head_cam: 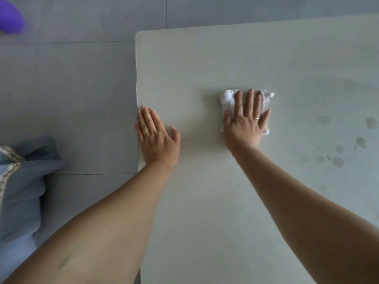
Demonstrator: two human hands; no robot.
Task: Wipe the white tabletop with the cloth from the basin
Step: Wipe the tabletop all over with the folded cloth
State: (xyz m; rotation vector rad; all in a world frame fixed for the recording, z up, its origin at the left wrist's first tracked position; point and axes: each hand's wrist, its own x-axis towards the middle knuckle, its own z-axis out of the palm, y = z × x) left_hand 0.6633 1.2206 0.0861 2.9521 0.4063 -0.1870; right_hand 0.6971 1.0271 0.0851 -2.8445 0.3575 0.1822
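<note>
Now the right hand [245, 124] is pressing flat, fingers spread, on the cloth [229, 99] mid-bench [205, 58], left hand [156, 136] lying open w/ nothing in its grip, bracing at the edge; best sweeping w/ even pressure toward the wet spots [338, 158].

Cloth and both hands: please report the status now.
Right hand flat, pressing the cloth on the tabletop. Left hand open, flat at the table's left edge. Damp spots to the right; nothing in the way.

So the cloth [229, 99] sits on the tabletop [205, 58], well right of its left edge, with the right hand [245, 124] flat on top. Left hand [156, 136] lies flat at that left edge. Wet spots [338, 156] are right of the cloth.
</note>
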